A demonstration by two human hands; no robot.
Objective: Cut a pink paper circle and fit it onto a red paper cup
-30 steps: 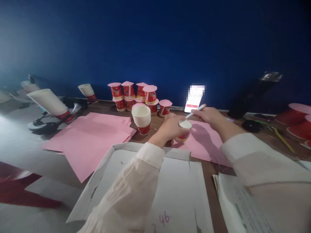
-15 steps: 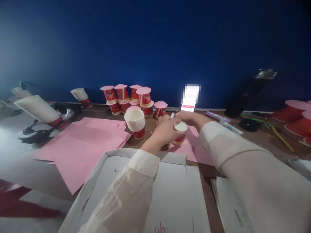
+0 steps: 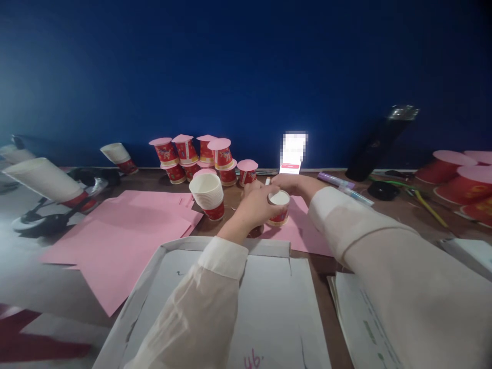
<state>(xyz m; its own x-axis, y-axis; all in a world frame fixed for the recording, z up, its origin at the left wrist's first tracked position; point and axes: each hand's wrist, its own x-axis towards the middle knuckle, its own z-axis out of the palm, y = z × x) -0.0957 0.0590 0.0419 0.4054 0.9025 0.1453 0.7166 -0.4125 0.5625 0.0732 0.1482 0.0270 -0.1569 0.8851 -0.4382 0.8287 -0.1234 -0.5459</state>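
Note:
A red paper cup (image 3: 279, 217) stands upright, its white inside facing up, over a pink sheet (image 3: 305, 233). My left hand (image 3: 254, 206) is closed round the cup's left side, thumb across the front. Behind the cup, my right hand (image 3: 294, 183) curves down toward the left fingers. Its fingers look closed, but their tips are hidden, as is anything between them. A small white stick-like end (image 3: 268, 181) pokes up between the hands; which hand holds it is unclear. Left of my hands stands a stack of nested paper cups (image 3: 207, 192), mouth up.
Upturned red cups with pink paper discs (image 3: 222, 145) are stacked at the back. A lit phone (image 3: 292, 154) leans on the blue wall. Pink sheets (image 3: 126, 230) lie left, a white box lid (image 3: 277, 297) in front, markers (image 3: 335, 180) and a black bottle (image 3: 378, 146) right.
Everything has shifted slightly left in view as the head turned a little right. Both hands keep nearly the same pose at the cup.

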